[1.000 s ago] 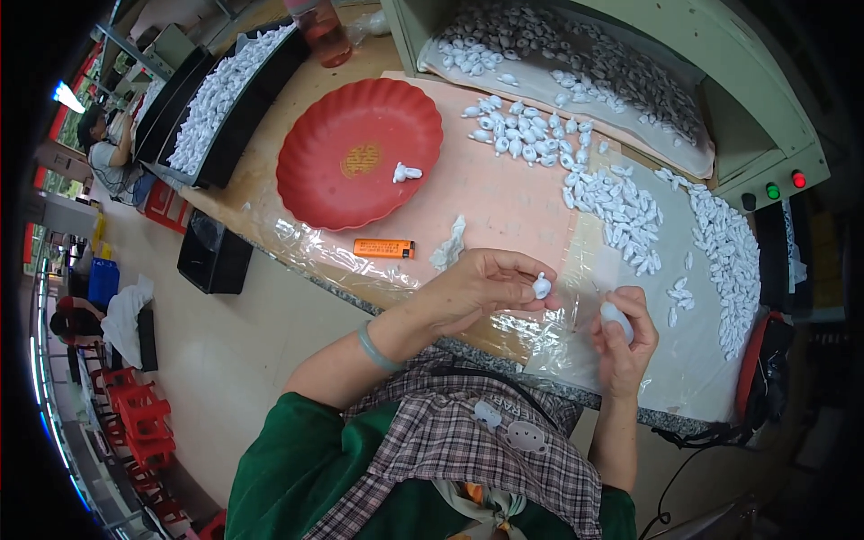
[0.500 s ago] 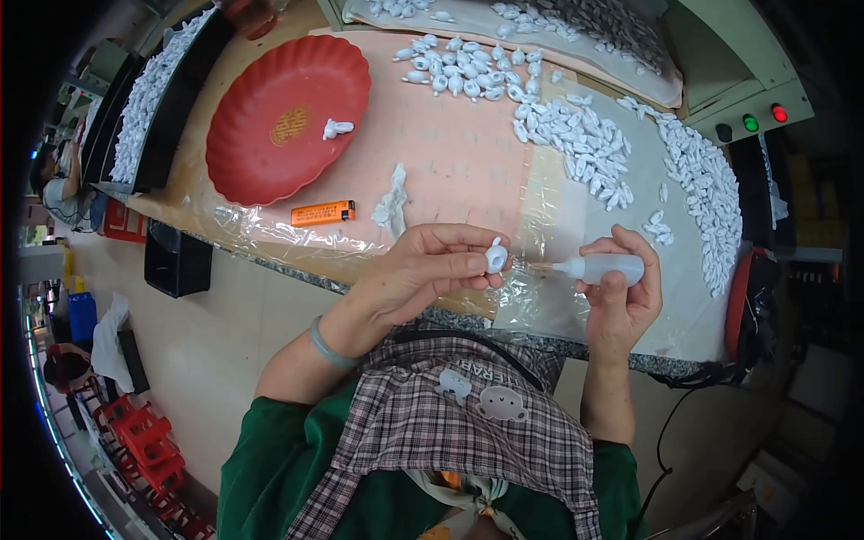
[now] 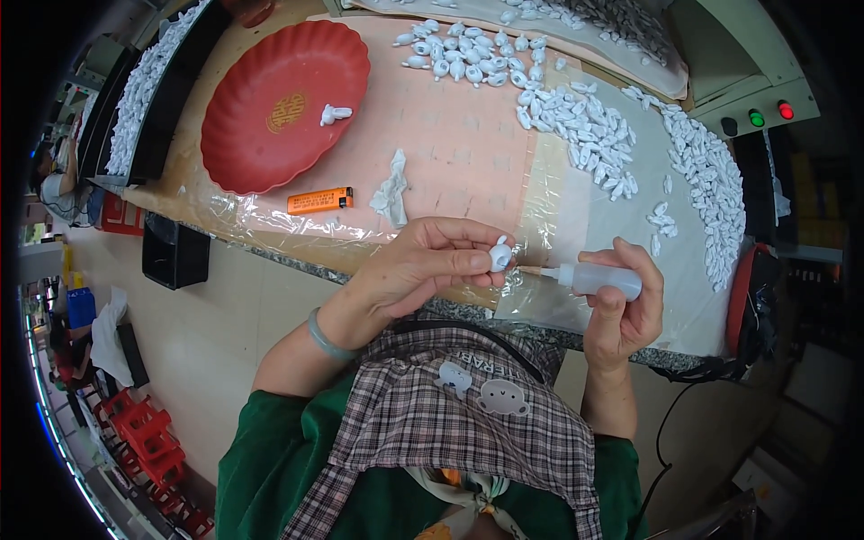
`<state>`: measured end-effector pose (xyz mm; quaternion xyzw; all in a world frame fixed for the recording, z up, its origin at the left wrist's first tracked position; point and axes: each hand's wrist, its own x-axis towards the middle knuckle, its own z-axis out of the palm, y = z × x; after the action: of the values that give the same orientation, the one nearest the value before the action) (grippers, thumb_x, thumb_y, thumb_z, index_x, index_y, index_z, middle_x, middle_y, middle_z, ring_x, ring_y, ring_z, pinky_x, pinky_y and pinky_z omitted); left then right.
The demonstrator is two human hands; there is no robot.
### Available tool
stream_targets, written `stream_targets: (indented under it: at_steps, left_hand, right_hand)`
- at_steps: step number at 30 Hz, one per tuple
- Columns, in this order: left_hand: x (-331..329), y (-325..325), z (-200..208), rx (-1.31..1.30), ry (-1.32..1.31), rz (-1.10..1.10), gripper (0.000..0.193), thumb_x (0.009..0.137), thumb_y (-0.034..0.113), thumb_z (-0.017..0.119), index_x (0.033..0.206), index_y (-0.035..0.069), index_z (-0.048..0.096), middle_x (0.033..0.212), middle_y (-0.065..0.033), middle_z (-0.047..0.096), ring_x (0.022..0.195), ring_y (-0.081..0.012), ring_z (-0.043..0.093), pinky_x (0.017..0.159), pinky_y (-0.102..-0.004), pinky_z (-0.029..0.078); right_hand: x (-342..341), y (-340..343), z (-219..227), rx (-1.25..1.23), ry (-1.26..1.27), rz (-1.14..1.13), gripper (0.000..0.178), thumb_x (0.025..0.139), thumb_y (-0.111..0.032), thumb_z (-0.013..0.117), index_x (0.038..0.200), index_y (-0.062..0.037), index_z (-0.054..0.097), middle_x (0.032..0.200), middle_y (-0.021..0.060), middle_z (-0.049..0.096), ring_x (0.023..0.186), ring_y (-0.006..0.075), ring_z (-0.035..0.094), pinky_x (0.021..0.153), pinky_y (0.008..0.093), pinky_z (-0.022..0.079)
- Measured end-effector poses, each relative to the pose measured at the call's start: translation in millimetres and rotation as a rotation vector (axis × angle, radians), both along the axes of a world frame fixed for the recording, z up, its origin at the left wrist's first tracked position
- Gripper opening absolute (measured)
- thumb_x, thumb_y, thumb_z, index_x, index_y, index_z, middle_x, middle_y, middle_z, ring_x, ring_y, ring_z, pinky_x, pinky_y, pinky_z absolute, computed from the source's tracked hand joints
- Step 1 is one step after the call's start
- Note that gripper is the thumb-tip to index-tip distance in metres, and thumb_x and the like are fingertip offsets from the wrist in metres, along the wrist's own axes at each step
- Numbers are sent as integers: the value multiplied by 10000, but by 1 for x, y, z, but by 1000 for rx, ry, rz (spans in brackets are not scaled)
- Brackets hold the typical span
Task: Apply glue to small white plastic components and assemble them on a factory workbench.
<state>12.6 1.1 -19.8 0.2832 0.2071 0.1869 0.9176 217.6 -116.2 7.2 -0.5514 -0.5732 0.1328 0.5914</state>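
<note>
Between the thumb and fingers of my left hand (image 3: pixel 434 265) is pinched a small white plastic figure piece (image 3: pixel 500 256), with a thin part sticking up from its top. My right hand (image 3: pixel 629 306) is closed around a translucent squeeze bottle (image 3: pixel 605 281), held on its side. The bottle's narrow tip (image 3: pixel 531 270) points left and comes right up to the white piece; whether they touch I cannot tell. A crumpled white tissue (image 3: pixel 391 191) lies on the table beyond my left hand. One more white figure (image 3: pixel 336 114) rests inside a red scalloped plate (image 3: pixel 261 162).
An orange lighter (image 3: pixel 319 201) lies near the plate. Rounded white pieces (image 3: pixel 468 56) and elongated white pieces (image 3: pixel 585 135) are heaped at the back, with another pile (image 3: pixel 711 198) at right. A green machine housing (image 3: pixel 765 54) with lit buttons stands far right. A black tray (image 3: pixel 162 117) holds more pieces.
The bottle's tip has moved left and slightly down, closing on the white piece. My left hand keeps its pinch almost unmoved. The whole view has shifted slightly.
</note>
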Motion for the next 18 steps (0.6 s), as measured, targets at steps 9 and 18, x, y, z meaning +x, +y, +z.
stream_targets:
  at_steps: [9, 18]
  left_hand:
    - [1, 1, -2, 30, 0, -16, 289, 882, 43, 617, 1153, -53, 594, 1002, -138, 664, 878, -181, 669, 806, -260, 540]
    - [1, -1, -5, 15, -44, -45, 314, 870, 40, 625, 1164, -53, 566, 1027, -149, 655, 892, -198, 678, 829, -287, 560]
  right_hand:
    - [2, 2, 2, -15, -87, 12, 447, 937, -335, 568, 1184, 31, 504, 882, 153, 659, 591, 89, 534, 517, 184, 409]
    - [0, 2, 1, -29, -32, 28, 447, 934, -354, 569, 1161, 28, 511, 877, 155, 655, 583, 102, 553, 492, 183, 402]
